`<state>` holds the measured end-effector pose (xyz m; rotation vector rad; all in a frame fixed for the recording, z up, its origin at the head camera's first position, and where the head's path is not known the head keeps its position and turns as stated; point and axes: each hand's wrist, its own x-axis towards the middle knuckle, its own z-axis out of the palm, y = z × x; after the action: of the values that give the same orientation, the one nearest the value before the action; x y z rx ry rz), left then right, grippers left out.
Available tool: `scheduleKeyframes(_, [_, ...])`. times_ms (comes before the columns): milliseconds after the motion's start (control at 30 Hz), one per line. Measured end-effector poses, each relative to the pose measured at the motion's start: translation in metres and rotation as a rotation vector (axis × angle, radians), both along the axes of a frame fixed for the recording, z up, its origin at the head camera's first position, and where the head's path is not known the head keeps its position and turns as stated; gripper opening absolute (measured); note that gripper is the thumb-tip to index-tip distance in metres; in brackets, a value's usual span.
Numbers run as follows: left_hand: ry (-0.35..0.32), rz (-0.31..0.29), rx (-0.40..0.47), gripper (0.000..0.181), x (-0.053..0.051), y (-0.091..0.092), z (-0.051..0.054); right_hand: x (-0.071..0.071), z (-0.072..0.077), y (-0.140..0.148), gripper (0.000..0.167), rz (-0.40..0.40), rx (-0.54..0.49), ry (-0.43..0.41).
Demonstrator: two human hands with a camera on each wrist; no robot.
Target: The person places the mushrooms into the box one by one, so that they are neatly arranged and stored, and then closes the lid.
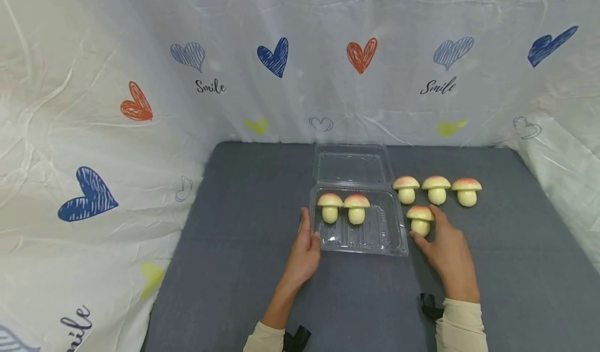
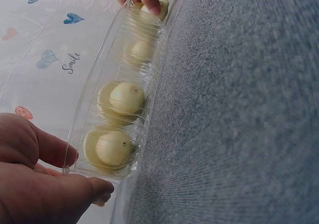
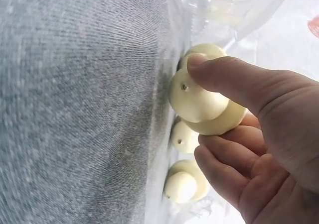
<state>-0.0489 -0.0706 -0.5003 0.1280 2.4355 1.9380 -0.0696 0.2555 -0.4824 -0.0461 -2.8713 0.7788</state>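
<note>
A clear plastic box (image 1: 384,237) lies with its lid folded back, two toy mushrooms (image 1: 356,209) side by side in its left part. At the box's left edge, my left hand (image 1: 300,258) pinches the rim (image 2: 70,154) between thumb and fingers. Just right of the box, my right hand (image 1: 450,255) pinches another mushroom (image 1: 420,221) with a red-tinged cap. Seen in the right wrist view, the thumb of my right hand (image 3: 259,114) presses on that mushroom's pale underside (image 3: 199,97), the fingers curled round its far side.
Behind my right hand, three more mushrooms (image 1: 437,189) stand in a row to the right of the box. The lid (image 1: 351,165) lies toward the back edge of the grey cloth (image 1: 253,211). A white curtain (image 1: 300,102) printed with hearts hangs behind.
</note>
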Motion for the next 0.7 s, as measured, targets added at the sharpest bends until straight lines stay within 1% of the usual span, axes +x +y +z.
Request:
scheduleKeyframes(467, [0.019,0.007,-0.016,0.068,-0.001,0.000,-0.002,0.000,0.008,0.001,0.083,-0.032,-0.007,0.064])
scheduleKeyframes(700, [0.014,0.002,-0.010,0.068,-0.001,0.000,-0.001,0.000,0.013,-0.002,0.084,-0.045,-0.005,0.065])
